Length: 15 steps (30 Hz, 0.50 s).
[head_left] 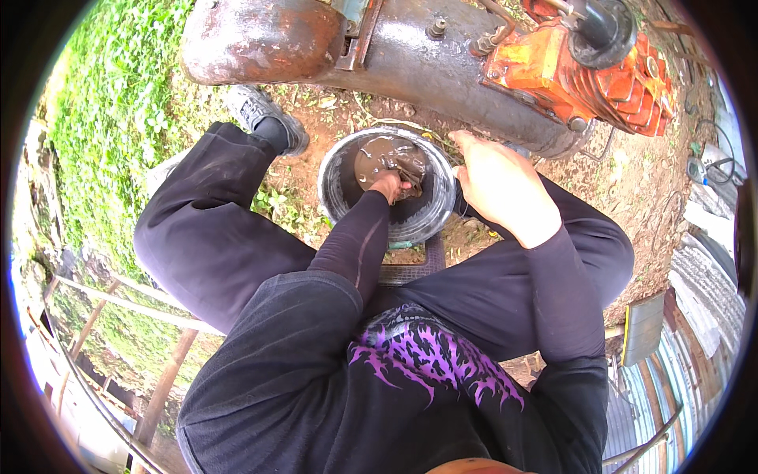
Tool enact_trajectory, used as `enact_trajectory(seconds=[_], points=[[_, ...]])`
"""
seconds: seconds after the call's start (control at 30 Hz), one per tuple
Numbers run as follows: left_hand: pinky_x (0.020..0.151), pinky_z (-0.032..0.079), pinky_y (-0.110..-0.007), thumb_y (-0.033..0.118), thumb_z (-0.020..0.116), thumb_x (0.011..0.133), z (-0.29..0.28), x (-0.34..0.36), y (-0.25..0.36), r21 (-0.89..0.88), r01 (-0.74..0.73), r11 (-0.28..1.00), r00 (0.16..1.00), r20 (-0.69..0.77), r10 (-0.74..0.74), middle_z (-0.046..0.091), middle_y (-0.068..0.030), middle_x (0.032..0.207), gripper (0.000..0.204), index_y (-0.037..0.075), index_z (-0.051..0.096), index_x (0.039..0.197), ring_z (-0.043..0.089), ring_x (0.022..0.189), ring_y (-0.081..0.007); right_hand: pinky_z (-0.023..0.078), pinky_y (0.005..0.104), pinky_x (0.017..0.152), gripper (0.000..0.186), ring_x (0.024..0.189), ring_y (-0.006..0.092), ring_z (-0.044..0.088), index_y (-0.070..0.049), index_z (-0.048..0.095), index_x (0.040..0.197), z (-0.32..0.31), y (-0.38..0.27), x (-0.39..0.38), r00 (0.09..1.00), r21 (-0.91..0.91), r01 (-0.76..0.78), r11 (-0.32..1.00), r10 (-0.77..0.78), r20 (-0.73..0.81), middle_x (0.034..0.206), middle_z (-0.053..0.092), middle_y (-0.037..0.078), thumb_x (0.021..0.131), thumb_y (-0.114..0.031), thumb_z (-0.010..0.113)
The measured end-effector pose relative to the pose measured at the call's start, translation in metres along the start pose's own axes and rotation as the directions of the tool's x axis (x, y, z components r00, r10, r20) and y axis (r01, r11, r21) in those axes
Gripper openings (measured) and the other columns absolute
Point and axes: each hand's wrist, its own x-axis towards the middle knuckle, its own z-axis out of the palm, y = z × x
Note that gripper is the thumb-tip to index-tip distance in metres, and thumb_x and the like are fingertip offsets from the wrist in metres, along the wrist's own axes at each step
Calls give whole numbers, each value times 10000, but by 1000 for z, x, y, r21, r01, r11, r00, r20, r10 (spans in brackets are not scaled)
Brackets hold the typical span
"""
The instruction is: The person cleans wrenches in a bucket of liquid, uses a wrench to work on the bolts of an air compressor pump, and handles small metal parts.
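Observation:
A round bucket [332,201] with a worn, pale rim stands between my legs, with murky brown liquid [377,154] inside. My left hand [388,186] reaches down into it, fingers closed on a soaked brown rag [410,170] at the liquid's surface. Beside the bucket's right rim is my right hand [505,189], back upward. Its thumb and forefinger are spread apart and nothing shows between them; the other fingers are hidden beneath the hand. I cannot tell whether it touches the rim.
Across the far side lies a rusty, dark metal tank [403,59] carrying an orange finned compressor head [580,75]. My shoe [268,118] rests on soil left of the bucket. Grass [118,110] grows at left. Corrugated sheets [699,284] lie at right, and a wooden railing [162,379] stands lower left.

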Motion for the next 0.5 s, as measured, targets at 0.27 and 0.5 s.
enact_trajectory(seconds=[0.27,0.5], points=[[972,518,-414,235,629,898,13,-11,-14,686,-175,706,859,-243,450,688,-228,1172,321,0,675,1111,660,1120,-364,509,445,956,465,1098,371,643,7,545,1315,-14,-18,13,936,4,-181,983,171,306,1126,669,248,888,-146,646],[989,514,-375,292,637,903,22,20,4,870,-259,419,935,118,334,684,-148,1252,327,54,738,1105,636,1204,-295,500,435,978,483,1119,360,636,4,525,1341,-3,-10,5,974,52,-57,997,44,222,1159,660,240,898,-144,647]])
